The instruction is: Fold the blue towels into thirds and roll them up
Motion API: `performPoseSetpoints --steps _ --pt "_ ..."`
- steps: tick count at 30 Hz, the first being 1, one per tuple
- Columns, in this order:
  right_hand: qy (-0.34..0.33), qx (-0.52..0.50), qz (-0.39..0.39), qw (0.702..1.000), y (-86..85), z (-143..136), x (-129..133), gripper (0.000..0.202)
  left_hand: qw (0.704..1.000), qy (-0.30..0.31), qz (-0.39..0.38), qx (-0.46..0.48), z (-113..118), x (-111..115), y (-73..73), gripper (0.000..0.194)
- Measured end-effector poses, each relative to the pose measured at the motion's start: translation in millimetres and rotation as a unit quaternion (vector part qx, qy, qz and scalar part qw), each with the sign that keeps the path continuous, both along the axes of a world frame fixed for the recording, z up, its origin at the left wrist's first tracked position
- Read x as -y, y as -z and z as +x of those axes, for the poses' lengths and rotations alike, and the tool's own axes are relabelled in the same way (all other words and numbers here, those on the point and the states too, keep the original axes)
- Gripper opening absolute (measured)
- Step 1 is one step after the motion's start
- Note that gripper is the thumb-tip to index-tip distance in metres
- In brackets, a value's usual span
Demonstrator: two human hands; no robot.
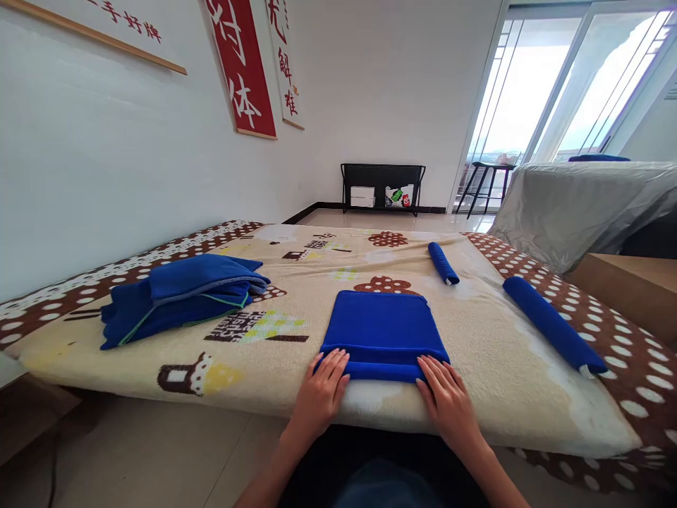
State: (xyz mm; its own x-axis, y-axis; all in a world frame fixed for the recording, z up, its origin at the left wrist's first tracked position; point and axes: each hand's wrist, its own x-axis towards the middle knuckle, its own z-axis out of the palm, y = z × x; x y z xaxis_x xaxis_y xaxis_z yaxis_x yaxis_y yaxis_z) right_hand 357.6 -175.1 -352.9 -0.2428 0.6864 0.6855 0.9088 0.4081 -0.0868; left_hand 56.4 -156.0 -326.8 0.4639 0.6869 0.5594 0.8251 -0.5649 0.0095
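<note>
A folded blue cloth (381,328) lies flat on the bed, its near edge turned over into a narrow band. My left hand (324,386) rests on the band's left end, fingers extended and slightly apart. On the right end of the same band lies my right hand (445,395), its fingers also stretched out. Two blue cloth rolls are on the right: a short one (442,263) farther back and a longer one (553,323) near the bed's right side. A loose pile of blue cloths (185,293) with green edging sits on the left.
The bed (264,388) has a cream patterned cover with brown dotted borders. Behind it a black rack (383,176) stands against the wall. At the right back are a black stool (486,185) and furniture under a translucent cover (582,204).
</note>
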Motion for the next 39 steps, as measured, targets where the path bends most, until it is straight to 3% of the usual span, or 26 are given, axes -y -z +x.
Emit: performPoseSetpoints --steps 3,6,11,13,17,24,28,34,36,39 --pt "0.036 0.003 0.001 0.999 3.0 15.8 3.1 0.042 0.996 -0.082 0.030 0.014 -6.1 5.2 -0.2 0.036" --pt "0.040 0.002 0.004 0.999 -2.2 4.9 5.9 0.041 0.993 -0.107 0.041 0.036 19.0 13.3 -2.7 0.037" --pt "-0.057 0.017 -0.022 0.998 -15.8 -40.1 6.8 0.039 0.998 0.063 -0.005 0.000 69.6 13.5 -7.5 0.046" --pt "-0.065 0.025 -0.033 0.997 -18.1 -51.2 4.4 0.039 0.996 0.085 -0.021 -0.001 77.2 8.7 -8.7 0.045" --pt "-0.014 0.034 -0.041 0.998 -16.9 -45.5 -4.1 0.040 0.998 0.042 -0.042 0.009 67.3 -1.3 -10.3 0.040" --pt "0.071 0.056 -0.030 0.995 -5.6 7.8 -6.2 0.047 0.999 -0.046 0.001 -0.028 7.8 -4.9 2.6 0.044" --pt "0.085 0.068 -0.022 0.994 -1.9 20.4 -2.5 0.048 0.995 -0.096 0.031 -0.014 -10.5 -3.5 7.0 0.042" --pt "0.118 0.044 -0.014 0.992 -13.0 -1.7 -0.9 0.037 0.991 -0.133 0.027 0.013 4.4 -1.0 -4.7 0.038" --pt "0.071 0.031 -0.020 0.997 -18.6 -17.7 -0.1 0.035 0.993 -0.114 0.019 0.018 15.0 -0.3 -8.3 0.041" --pt "-0.041 0.032 -0.052 0.997 -24.0 -43.0 0.2 0.039 1.000 -0.005 -0.013 -0.014 35.7 0.3 -11.2 0.053"
